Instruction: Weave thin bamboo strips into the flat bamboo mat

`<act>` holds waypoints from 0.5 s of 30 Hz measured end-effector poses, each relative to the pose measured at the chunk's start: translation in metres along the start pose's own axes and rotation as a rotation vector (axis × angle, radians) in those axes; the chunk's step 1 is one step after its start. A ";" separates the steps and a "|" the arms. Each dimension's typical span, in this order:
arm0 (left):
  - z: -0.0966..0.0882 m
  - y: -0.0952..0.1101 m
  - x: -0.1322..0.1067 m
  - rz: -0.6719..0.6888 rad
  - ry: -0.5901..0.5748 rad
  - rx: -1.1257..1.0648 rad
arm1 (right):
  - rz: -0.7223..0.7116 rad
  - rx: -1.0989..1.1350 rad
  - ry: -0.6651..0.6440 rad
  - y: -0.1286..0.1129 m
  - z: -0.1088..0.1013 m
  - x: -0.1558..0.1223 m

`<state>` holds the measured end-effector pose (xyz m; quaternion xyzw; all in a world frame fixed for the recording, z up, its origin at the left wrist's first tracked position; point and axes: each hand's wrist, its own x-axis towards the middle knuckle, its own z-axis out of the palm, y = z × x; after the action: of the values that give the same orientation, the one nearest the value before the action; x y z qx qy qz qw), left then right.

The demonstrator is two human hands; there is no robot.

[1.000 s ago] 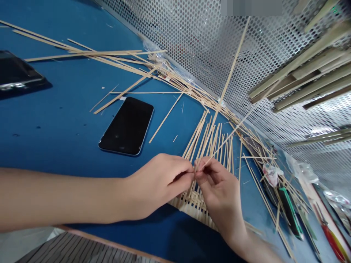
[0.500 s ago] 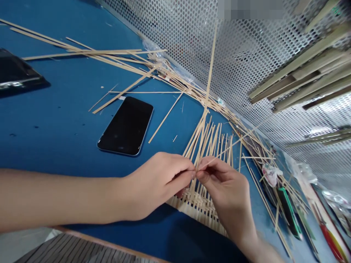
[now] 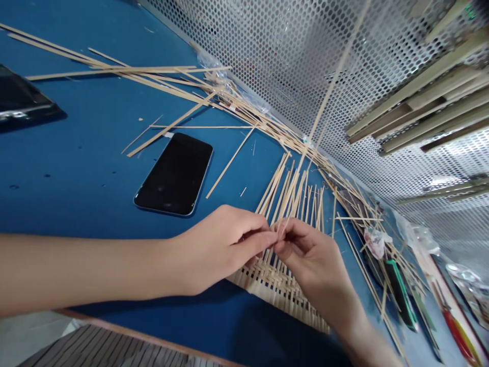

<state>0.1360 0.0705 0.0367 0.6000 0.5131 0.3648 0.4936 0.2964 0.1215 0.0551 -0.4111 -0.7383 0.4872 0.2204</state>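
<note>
My left hand (image 3: 225,250) and my right hand (image 3: 315,265) meet fingertip to fingertip above a piece of bamboo weaving (image 3: 263,285). Both are closed in a pinch on the lower end of a long thin bamboo strip (image 3: 328,99), which slants up and right past the mesh panel. The exact grip is hidden by the fingers. Under the hands, the weaving has a tight flat band at its near edge. Loose upright strip ends (image 3: 273,188) fan out from its far side.
A phone (image 3: 173,173) lies left of the weaving, with a black packet (image 3: 26,102) farther left. Loose bamboo strips (image 3: 160,86) are heaped along the perforated metal panel (image 3: 267,46). At right lie a green-edged cutter (image 3: 401,295) and a red-and-yellow handled tool (image 3: 460,331).
The long strip has swung from nearly upright to leaning right. My fingertips stay together, with the left hand slightly higher and farther right.
</note>
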 end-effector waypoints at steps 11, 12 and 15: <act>0.001 0.000 0.000 -0.078 -0.008 -0.121 | 0.155 0.194 0.008 0.002 -0.002 0.002; 0.000 0.001 0.000 -0.057 0.000 -0.077 | 0.152 0.180 0.016 0.001 -0.002 0.001; -0.001 0.001 -0.001 0.033 0.016 0.038 | 0.103 0.075 0.039 0.000 -0.001 -0.003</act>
<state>0.1356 0.0697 0.0381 0.6148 0.5139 0.3680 0.4717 0.2988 0.1201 0.0561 -0.4494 -0.6928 0.5172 0.2247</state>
